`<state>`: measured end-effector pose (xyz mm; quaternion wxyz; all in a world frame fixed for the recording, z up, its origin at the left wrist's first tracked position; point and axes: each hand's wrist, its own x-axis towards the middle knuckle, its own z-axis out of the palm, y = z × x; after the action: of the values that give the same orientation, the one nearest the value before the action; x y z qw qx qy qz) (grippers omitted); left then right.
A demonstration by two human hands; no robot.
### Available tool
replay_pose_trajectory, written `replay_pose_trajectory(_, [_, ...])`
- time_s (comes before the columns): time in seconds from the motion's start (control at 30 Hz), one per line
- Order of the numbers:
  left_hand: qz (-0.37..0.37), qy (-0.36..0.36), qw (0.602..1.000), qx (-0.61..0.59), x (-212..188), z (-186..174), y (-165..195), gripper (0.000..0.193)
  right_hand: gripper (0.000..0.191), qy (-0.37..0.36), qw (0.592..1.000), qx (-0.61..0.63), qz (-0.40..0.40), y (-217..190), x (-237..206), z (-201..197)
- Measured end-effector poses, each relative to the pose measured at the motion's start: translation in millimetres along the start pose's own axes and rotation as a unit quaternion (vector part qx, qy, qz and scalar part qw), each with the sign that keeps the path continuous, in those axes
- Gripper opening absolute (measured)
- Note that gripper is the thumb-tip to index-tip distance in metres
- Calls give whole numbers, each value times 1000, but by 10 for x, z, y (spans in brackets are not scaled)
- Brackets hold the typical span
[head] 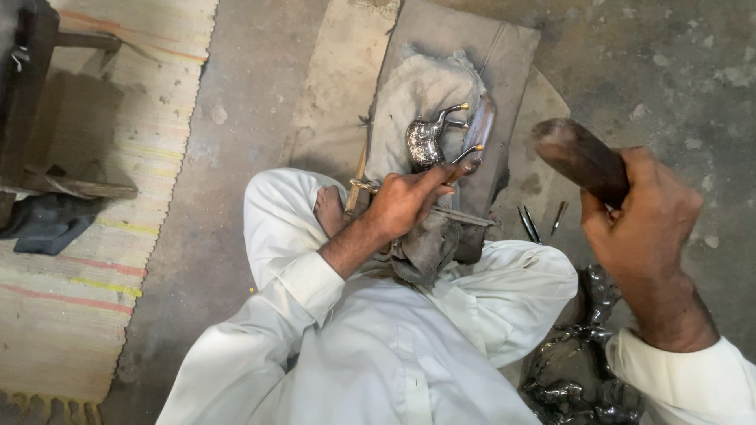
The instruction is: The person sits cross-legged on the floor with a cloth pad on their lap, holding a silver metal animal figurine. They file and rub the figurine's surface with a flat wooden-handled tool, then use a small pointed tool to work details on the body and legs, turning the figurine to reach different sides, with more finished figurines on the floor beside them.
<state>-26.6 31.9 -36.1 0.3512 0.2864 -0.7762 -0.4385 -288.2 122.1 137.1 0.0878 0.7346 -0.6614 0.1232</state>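
A grey pad [441, 71] is laid on the concrete floor [669, 63]; all places below are given from this pad.

- Rug [102, 197]: striped, well to the left of the pad, with a dark wooden frame [31, 94] and a dark cloth [43, 224] lying on it.
- Heap [575, 370]: dark, shiny metal pieces, below and to the right of the pad, near the knee. Exact shapes cannot be told.
- Mallet [579, 157]: dark, rounded, worn wood, raised to the right of the pad. It is clenched in the right hand [642, 212], fist fully closed round the handle. Judged heavy and stiff; it is best held low on the handle, as it is here.
- Figure [429, 142]: small, silvery, animal-shaped, lying on the pad near its middle, on a dirty cloth. Legs with brass-coloured tips point right. Judged hard and stiff, light for metal, with thin legs and neck liable to bend. The embossed surface may give some grip; the body is the safer place to hold.
- Punch [480, 126]: slim metal tool, set just right of the figure, pinched at its lower end by the left hand [405, 201], fingers closed on it. Whether its tip touches the figure cannot be told.
- Spare tools [539, 222]: thin pointed rods on the floor, just right of the pad's lower edge.
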Motion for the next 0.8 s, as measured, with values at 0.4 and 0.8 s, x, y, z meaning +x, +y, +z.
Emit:
replay_pose_trajectory(0.4, [67,29,992,107,71,-31,37,33,40,3,996,-88,-21,-69,22,35])
replay_pose_trajectory(0.8, [-53,195,962,-183,69,-413,38,31,52,-55,933,272,229,-566,-254,1060])
